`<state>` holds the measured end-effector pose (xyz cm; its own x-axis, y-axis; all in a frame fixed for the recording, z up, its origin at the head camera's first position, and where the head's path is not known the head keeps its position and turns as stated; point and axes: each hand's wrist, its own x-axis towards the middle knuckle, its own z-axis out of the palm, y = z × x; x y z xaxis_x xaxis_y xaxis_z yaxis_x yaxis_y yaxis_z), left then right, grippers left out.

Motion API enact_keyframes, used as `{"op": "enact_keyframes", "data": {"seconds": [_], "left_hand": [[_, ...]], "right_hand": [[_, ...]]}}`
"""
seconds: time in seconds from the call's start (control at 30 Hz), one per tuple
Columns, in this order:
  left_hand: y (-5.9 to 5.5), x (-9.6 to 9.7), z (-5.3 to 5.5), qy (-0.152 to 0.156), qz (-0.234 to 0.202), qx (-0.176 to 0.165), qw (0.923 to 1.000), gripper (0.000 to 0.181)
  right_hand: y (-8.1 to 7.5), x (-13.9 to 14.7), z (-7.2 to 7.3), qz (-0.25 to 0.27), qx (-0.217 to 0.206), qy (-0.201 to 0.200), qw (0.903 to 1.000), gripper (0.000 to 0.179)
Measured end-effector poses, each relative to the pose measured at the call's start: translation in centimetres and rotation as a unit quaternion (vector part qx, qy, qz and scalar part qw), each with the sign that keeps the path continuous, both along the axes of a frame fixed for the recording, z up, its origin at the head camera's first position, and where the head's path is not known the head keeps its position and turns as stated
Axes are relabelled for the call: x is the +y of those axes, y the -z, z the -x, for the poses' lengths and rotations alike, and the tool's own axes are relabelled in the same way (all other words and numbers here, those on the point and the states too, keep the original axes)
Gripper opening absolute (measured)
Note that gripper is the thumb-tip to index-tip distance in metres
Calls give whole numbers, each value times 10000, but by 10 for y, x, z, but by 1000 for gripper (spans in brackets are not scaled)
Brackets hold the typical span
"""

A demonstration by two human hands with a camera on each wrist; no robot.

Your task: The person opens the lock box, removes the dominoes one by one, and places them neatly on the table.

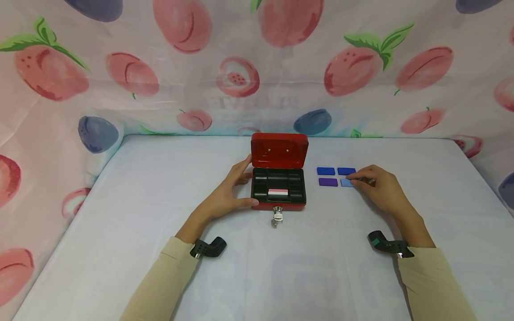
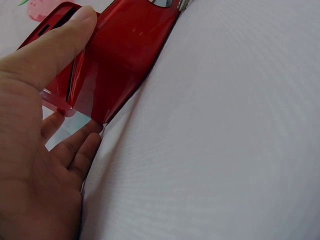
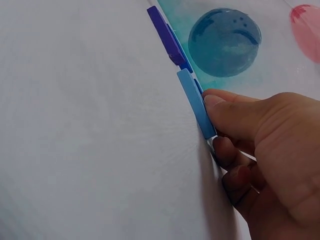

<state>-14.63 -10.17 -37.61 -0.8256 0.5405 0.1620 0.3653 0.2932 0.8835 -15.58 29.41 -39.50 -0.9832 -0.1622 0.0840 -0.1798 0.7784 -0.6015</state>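
Note:
A small red cash box (image 1: 263, 207) stands on the table with its lid (image 1: 279, 151) raised. In its black tray (image 1: 278, 179) lies a pink and white block piece (image 1: 278, 192). My left hand (image 1: 229, 194) rests along the box's left side, thumb (image 2: 80, 22) on the front rim and the other fingers spread toward the back. To the right, my right hand (image 1: 381, 189) pinches the end of a light blue block (image 3: 195, 100) between thumb and fingers. Beside that block is a purple block (image 1: 328, 182); two blue blocks, one left (image 1: 325, 171) and one right (image 1: 346, 171), lie behind.
A lock with keys (image 1: 277, 216) hangs at the box's front and lies against the white table cloth (image 1: 305, 272). Behind the table rises a fruit-print curtain (image 1: 281, 98). Each wrist wears a black camera band, left (image 1: 209, 247) and right (image 1: 389, 245).

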Motion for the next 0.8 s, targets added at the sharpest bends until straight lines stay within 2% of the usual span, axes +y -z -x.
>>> {"op": "enact_keyframes", "data": {"seconds": [0.27,0.57,0.8], "left_hand": [[-1,-1,-1,55,-61,-48,10000,94],[-1,0,0,64,-64,-32,10000,94],[-1,0,-1,58,-53,-4,10000,94]], "right_hand": [[-2,0,1,-135,168,102,9997,25],[-3,2,6,45,624,159,9979,28],[25,12,23,35,1062,157,9942,26]]}}
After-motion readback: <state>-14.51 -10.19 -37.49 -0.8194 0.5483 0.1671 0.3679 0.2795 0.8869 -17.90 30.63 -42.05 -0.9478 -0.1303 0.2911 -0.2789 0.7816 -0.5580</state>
